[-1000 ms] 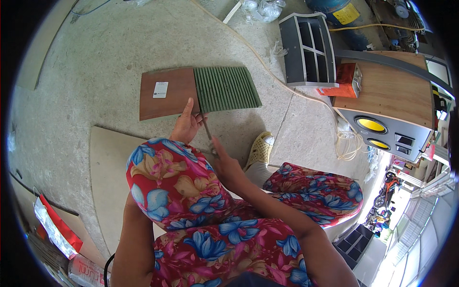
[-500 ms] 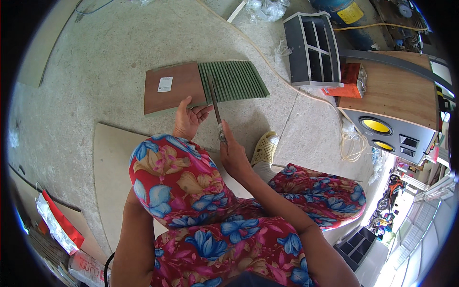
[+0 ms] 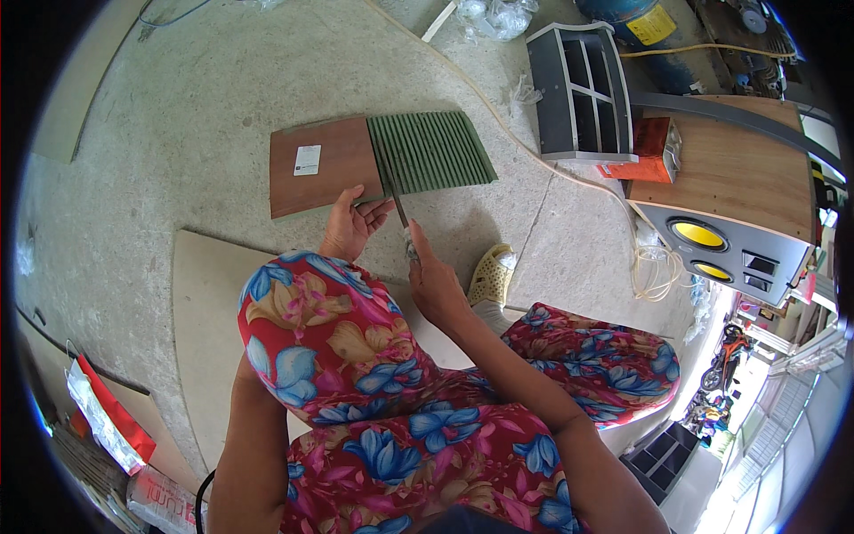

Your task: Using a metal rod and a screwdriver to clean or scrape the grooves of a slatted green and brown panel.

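In front of me a board has a flat brown part (image 3: 325,182) with a white label, and a green ridged part (image 3: 436,151) with many parallel slats. My left hand (image 3: 350,224) grips the near edge of the brown part, thumb on top and the other fingers bent beside the edge. In my right hand (image 3: 433,271) is a long, thin, dark blade-like tool (image 3: 398,198), its pale handle mostly covered by my fingers. The tool points away from me, lying over the seam where brown meets green. Its exact kind cannot be made out.
A pale flat board (image 3: 209,276) lies under my legs. To the right stand a grey shelf unit (image 3: 569,89), an orange box (image 3: 648,149) and a wooden speaker cabinet (image 3: 738,169). A cable (image 3: 498,111) crosses the concrete floor. My shoe (image 3: 492,274) rests near the tool.
The board's ridged end has shifted slightly left and toward me. The tool has moved a little left with my right hand; both hands keep their grip.
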Action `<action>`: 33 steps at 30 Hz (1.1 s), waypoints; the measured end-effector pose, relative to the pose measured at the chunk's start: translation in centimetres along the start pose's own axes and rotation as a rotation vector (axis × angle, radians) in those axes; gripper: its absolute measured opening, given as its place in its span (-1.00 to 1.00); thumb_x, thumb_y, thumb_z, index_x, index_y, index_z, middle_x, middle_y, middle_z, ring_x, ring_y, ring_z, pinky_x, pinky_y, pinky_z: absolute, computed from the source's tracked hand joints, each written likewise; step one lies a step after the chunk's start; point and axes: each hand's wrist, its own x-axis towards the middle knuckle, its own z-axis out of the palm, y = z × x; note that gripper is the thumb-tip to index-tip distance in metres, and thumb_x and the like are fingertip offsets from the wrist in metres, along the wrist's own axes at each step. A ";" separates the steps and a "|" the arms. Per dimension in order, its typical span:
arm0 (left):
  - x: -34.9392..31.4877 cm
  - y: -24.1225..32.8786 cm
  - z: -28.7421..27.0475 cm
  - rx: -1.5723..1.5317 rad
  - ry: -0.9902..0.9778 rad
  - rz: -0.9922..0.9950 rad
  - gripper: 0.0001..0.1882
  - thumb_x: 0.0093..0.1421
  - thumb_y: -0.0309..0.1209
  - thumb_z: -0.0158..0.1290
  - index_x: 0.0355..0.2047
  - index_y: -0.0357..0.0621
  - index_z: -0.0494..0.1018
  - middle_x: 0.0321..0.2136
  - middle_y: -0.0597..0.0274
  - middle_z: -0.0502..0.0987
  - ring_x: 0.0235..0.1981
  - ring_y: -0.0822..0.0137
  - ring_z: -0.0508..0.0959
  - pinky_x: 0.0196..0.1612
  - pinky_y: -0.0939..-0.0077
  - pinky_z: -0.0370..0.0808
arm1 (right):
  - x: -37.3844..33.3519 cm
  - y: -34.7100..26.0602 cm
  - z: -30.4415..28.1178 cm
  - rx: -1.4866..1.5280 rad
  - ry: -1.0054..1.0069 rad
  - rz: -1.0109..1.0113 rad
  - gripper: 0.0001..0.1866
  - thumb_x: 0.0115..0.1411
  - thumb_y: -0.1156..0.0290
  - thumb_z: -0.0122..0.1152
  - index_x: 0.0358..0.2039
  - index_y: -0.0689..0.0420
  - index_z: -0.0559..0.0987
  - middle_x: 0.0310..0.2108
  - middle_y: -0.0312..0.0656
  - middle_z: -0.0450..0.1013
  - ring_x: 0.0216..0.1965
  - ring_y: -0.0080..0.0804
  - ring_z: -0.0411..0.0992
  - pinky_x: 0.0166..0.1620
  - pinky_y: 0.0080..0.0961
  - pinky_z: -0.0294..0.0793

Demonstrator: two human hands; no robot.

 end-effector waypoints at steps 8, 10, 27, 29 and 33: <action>3.0 -2.2 2.4 -0.012 -0.017 -0.018 -0.40 0.15 0.09 -0.04 0.06 -0.04 0.24 -0.13 0.03 0.47 -0.07 0.20 0.45 0.00 0.38 0.27 | 1.4 2.5 -1.6 -0.161 0.064 0.080 -0.25 0.13 0.48 -0.10 0.30 0.01 -0.14 -0.49 0.20 0.47 -0.46 0.19 0.44 -0.33 0.06 0.39; 3.6 -2.9 3.1 -0.016 -0.025 0.005 -0.40 0.19 0.07 -0.08 0.12 0.01 0.18 -0.11 0.01 0.43 -0.02 0.17 0.39 0.08 0.34 0.19 | 2.1 5.5 -1.5 -0.147 0.067 -0.020 -0.22 0.06 0.54 -0.11 0.29 0.16 -0.15 -0.38 0.23 0.46 -0.49 0.22 0.42 -0.37 0.05 0.40; 0.6 -2.9 11.2 -0.054 -0.008 -0.003 -0.49 0.12 0.02 0.06 -0.11 -0.12 0.38 -0.25 0.17 0.48 -0.22 0.28 0.47 -0.15 0.43 0.33 | -0.8 3.7 -9.7 0.124 0.020 -0.002 -0.23 0.15 0.53 -0.12 0.31 -0.02 -0.22 -0.38 0.25 0.46 -0.40 0.16 0.46 -0.32 -0.02 0.39; 0.8 -2.4 9.3 -0.062 -0.016 -0.023 -0.52 0.14 0.00 0.06 -0.11 -0.11 0.38 -0.25 0.19 0.48 -0.21 0.28 0.47 -0.14 0.44 0.33 | -1.4 2.7 -9.5 0.124 0.019 -0.019 -0.23 0.15 0.53 -0.13 0.31 -0.02 -0.22 -0.39 0.26 0.46 -0.40 0.17 0.46 -0.32 -0.01 0.39; -0.8 -2.5 10.2 -0.056 -0.042 -0.045 -0.59 0.14 -0.06 0.07 -0.16 -0.09 0.40 -0.28 0.25 0.50 -0.25 0.33 0.49 -0.19 0.49 0.37 | -2.8 2.5 -9.5 0.150 0.019 -0.007 -0.22 0.13 0.56 -0.15 0.31 -0.03 -0.23 -0.39 0.26 0.46 -0.40 0.18 0.46 -0.31 -0.01 0.38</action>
